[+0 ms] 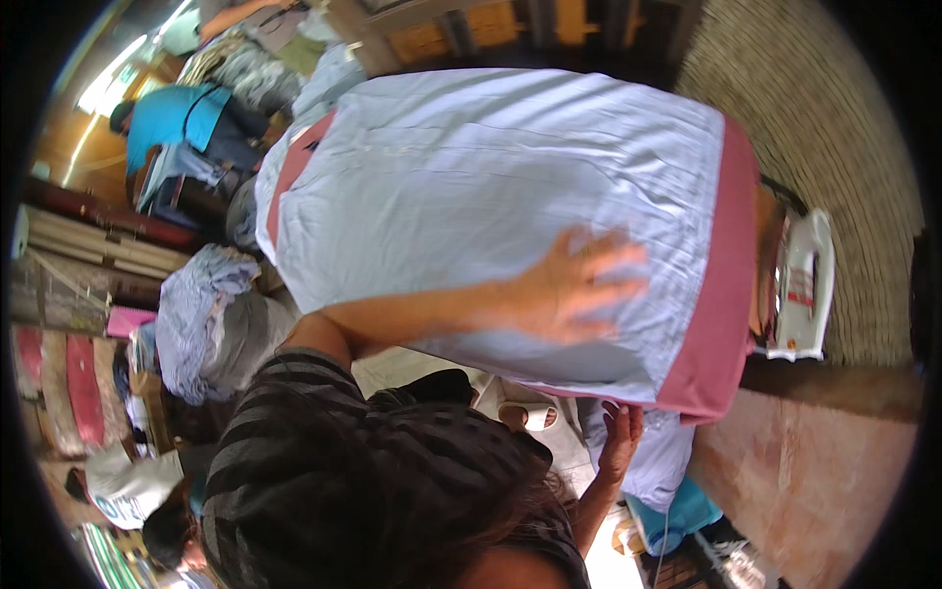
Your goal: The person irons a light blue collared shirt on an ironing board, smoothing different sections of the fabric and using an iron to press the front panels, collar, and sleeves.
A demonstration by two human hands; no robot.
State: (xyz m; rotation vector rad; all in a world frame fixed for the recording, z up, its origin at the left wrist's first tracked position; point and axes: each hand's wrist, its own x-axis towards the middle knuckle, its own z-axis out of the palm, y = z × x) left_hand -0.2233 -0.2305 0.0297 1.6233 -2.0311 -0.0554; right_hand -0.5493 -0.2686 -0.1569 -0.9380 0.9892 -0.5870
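A light blue shirt (451, 206) lies spread over an ironing board with a dusty-pink cover (721, 265). Across the shirt reaches my left arm, and my left hand (574, 290), smeared by motion, is over the cloth with its fingers spread and nothing in them. My right hand (620, 442) is at the board's near edge, fingers pointing up beside the shirt's hanging part (648, 456); they look stretched out, holding nothing I can see. A white iron (807, 285) stands at the board's right end, apart from both hands.
To the left is a heap of blue and grey clothes (211, 314). A person in a turquoise top (177, 128) bends at the far left, and another in a white top (132, 481) is at the lower left. A blue plastic tub (677, 515) sits below right. Wooden slats (510, 29) stand behind.
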